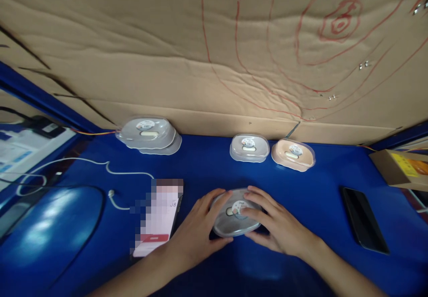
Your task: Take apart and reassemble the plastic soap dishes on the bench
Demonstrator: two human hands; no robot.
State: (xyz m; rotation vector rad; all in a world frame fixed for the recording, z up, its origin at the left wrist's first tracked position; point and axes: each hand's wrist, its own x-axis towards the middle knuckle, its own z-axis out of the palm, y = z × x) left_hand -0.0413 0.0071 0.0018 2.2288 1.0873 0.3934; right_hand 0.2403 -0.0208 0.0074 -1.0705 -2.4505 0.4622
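Lidded box (234, 222) is probably light, stiff, kinda slick, so left hand (197, 223) and right hand (282, 225) cupping its sides, fingers (220, 204) spread, works.

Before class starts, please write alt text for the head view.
A person's left hand and right hand hold an oval grey container at a blue table. Farther back are stacked grey containers, a single grey container and a peach container; a lit phone lies left, a dark phone right.

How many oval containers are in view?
5: held container between left hand and right hand; grey container and peach container further back; upper container and lower container overlapping, back left. More may be hidden there.
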